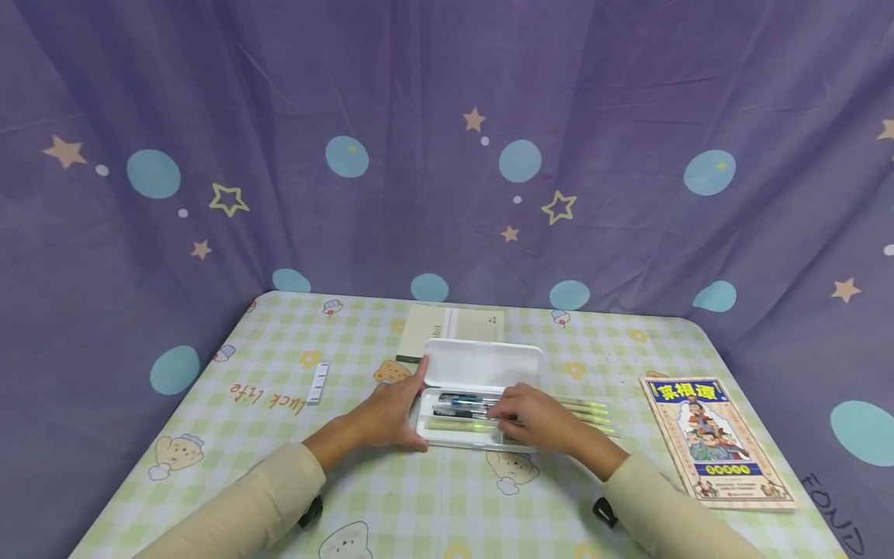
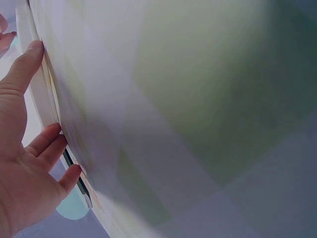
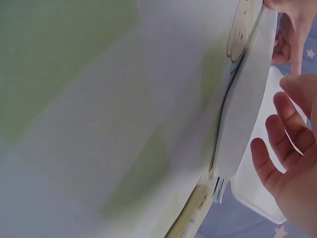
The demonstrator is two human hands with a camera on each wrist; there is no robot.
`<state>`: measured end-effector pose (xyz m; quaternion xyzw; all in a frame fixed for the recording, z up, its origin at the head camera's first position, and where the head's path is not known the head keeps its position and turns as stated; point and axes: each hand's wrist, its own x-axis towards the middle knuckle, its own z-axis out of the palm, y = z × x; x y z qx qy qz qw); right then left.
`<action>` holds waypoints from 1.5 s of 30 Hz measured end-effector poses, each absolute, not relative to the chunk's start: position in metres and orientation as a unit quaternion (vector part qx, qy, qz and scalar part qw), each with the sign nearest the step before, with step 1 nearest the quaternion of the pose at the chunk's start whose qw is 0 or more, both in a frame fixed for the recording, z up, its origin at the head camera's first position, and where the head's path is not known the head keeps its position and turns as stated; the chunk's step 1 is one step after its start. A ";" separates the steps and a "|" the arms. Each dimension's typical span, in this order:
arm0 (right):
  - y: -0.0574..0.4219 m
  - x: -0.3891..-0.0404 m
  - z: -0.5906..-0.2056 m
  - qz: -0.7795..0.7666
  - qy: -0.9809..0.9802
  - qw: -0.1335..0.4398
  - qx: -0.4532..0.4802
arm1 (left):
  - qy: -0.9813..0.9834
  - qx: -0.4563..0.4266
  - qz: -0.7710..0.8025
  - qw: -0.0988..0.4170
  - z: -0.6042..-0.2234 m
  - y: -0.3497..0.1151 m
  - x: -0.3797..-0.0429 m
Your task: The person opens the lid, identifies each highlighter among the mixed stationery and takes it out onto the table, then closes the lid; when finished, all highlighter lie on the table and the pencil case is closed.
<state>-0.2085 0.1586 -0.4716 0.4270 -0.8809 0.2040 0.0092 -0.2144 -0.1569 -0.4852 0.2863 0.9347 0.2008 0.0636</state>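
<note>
A white pencil case lies with its lid raised at the middle of the table. Inside it are several dark pens and a pale green pen along the front side. My left hand rests against the case's left end, thumb at the front corner and fingers toward the lid. Over the right half of the case is my right hand, its fingertips down at the pens. In the right wrist view, the right hand's fingers are loosely bent beside the case's white wall, with no pen visible among them.
Several pale green pens lie side by side right of the case, partly behind the right hand. A notebook sits behind the lid. An illustrated booklet lies at the right, a small white striped block at the left.
</note>
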 end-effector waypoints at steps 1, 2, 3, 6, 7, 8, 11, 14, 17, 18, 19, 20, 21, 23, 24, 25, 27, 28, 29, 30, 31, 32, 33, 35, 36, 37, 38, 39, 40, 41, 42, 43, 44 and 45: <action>0.157 -0.208 -0.471 0.202 -0.881 0.005 0.427 | 0.934 0.287 0.201 0.063 -0.485 -0.157 -0.214; 0.155 -0.207 -0.471 0.199 -0.882 0.000 0.427 | 0.934 0.288 0.201 0.063 -0.485 -0.157 -0.214; 0.154 -0.207 -0.471 0.196 -0.883 -0.004 0.427 | 0.934 0.289 0.201 0.062 -0.485 -0.157 -0.214; 0.150 -0.206 -0.471 0.179 -0.885 -0.008 0.430 | 0.933 0.292 0.200 0.059 -0.486 -0.157 -0.215; 0.150 -0.206 -0.472 0.173 -0.885 -0.008 0.432 | 0.933 0.294 0.200 0.058 -0.486 -0.157 -0.215; 0.149 -0.206 -0.473 0.168 -0.886 -0.007 0.433 | 0.933 0.295 0.199 0.056 -0.486 -0.157 -0.215; 0.148 -0.206 -0.475 0.153 -0.884 0.001 0.441 | 0.932 0.298 0.198 0.054 -0.486 -0.157 -0.215; 0.147 -0.207 -0.477 0.146 -0.884 0.003 0.444 | 0.933 0.297 0.197 0.055 -0.485 -0.157 -0.215; 0.145 -0.207 -0.477 0.143 -0.885 0.004 0.443 | 0.934 0.294 0.197 0.057 -0.485 -0.157 -0.215; 0.145 -0.206 -0.477 0.142 -0.886 0.005 0.442 | 0.934 0.293 0.196 0.057 -0.485 -0.157 -0.215; 0.144 -0.206 -0.477 0.140 -0.886 0.006 0.443 | 0.934 0.293 0.197 0.058 -0.485 -0.157 -0.215; 0.144 -0.206 -0.477 0.139 -0.886 0.008 0.443 | 0.934 0.292 0.198 0.058 -0.485 -0.157 -0.215; 0.144 -0.206 -0.477 0.138 -0.885 0.010 0.444 | 0.934 0.291 0.198 0.059 -0.485 -0.157 -0.214; 0.143 -0.205 -0.477 0.132 -0.883 0.015 0.449 | 0.934 0.290 0.200 0.061 -0.485 -0.157 -0.214; 0.143 -0.204 -0.477 0.130 -0.882 0.018 0.453 | 0.934 0.290 0.201 0.063 -0.485 -0.157 -0.214; 0.143 -0.204 -0.477 0.128 -0.881 0.021 0.455 | 0.933 0.290 0.202 0.064 -0.485 -0.157 -0.214; 0.144 -0.202 -0.477 0.124 -0.879 0.026 0.459 | 0.933 0.290 0.201 0.065 -0.485 -0.157 -0.214; 0.144 -0.202 -0.477 0.122 -0.880 0.027 0.459 | 0.933 0.290 0.202 0.064 -0.485 -0.157 -0.214; 0.144 -0.201 -0.477 0.119 -0.880 0.028 0.459 | 0.933 0.290 0.202 0.063 -0.485 -0.156 -0.215; 0.144 -0.201 -0.477 0.117 -0.880 0.030 0.459 | 0.933 0.290 0.202 0.063 -0.485 -0.156 -0.215; 0.144 -0.201 -0.477 0.115 -0.882 0.030 0.457 | 0.934 0.290 0.201 0.062 -0.485 -0.156 -0.215; 0.144 -0.201 -0.476 0.111 -0.883 0.032 0.456 | 0.934 0.290 0.200 0.061 -0.485 -0.156 -0.216; 0.144 -0.200 -0.476 0.106 -0.883 0.034 0.455 | 0.934 0.289 0.201 0.061 -0.485 -0.156 -0.216; 0.143 -0.200 -0.476 0.098 -0.884 0.038 0.455 | 0.934 0.289 0.200 0.062 -0.485 -0.156 -0.216; 0.143 -0.200 -0.475 0.094 -0.884 0.040 0.455 | 0.934 0.288 0.200 0.063 -0.485 -0.156 -0.217; 0.142 -0.199 -0.475 0.091 -0.885 0.043 0.456 | 0.934 0.289 0.200 0.063 -0.485 -0.156 -0.217; 0.142 -0.199 -0.474 0.088 -0.884 0.046 0.456 | 0.934 0.289 0.200 0.063 -0.485 -0.156 -0.217; 0.142 -0.199 -0.474 0.086 -0.884 0.048 0.456 | 0.934 0.289 0.200 0.064 -0.485 -0.156 -0.216; 0.141 -0.199 -0.474 0.085 -0.884 0.051 0.457 | 0.934 0.289 0.200 0.064 -0.485 -0.156 -0.216; 0.141 -0.199 -0.474 0.084 -0.883 0.053 0.458 | 0.934 0.289 0.201 0.064 -0.485 -0.156 -0.216; 0.141 -0.199 -0.474 0.083 -0.883 0.055 0.459 | 0.934 0.288 0.201 0.063 -0.484 -0.156 -0.216; 0.141 -0.199 -0.474 0.081 -0.883 0.057 0.460 | 0.934 0.288 0.200 0.063 -0.484 -0.156 -0.215; 0.140 -0.200 -0.474 0.080 -0.882 0.058 0.460 | 0.934 0.288 0.201 0.063 -0.483 -0.156 -0.215; 0.140 -0.200 -0.474 0.079 -0.882 0.059 0.460 | 0.934 0.288 0.201 0.063 -0.483 -0.156 -0.215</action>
